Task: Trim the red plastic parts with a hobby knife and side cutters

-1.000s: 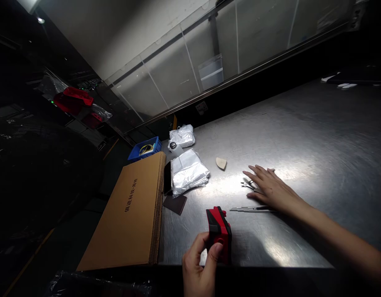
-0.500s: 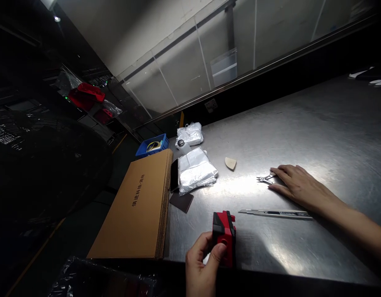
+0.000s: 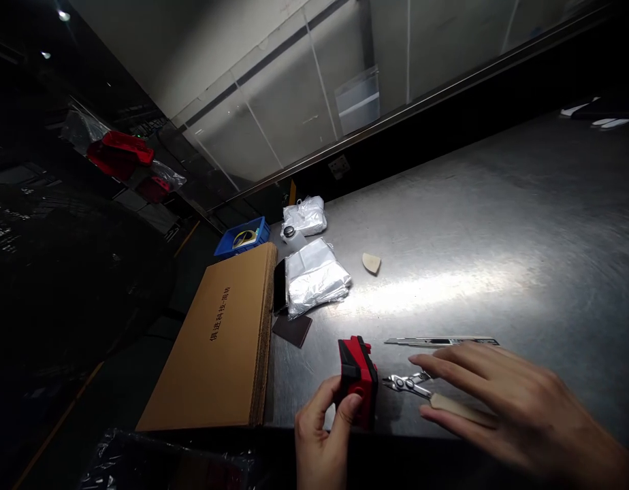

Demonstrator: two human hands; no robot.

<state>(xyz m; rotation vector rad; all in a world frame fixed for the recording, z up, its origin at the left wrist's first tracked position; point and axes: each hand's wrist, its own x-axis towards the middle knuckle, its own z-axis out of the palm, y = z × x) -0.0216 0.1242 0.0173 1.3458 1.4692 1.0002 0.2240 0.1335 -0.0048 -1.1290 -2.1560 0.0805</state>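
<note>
At the table's front edge my left hand [image 3: 322, 429] grips a red and black plastic part [image 3: 358, 381], thumb on its near face. My right hand [image 3: 503, 395] is closed around a pair of small nippers [image 3: 409, 383] with pale handles. Their jaws point left, close beside the red and black part; whether they touch it I cannot tell. Just beyond my right hand a utility knife [image 3: 421, 341] lies flat on the metal table, its tip to the left.
Left of the work stands a stack of flat cardboard [image 3: 212, 340]. Behind are clear plastic bags [image 3: 317, 275], a bottle [image 3: 293, 237], a blue bin [image 3: 243, 237] and a dark square pad [image 3: 293, 330]. A pale wedge-shaped piece [image 3: 372, 263] lies mid-table [image 3: 472, 204].
My right hand has picked up the nippers from the table and brought them toward me, next to the red and black part. My left hand keeps its grip. The view has shifted slightly.
</note>
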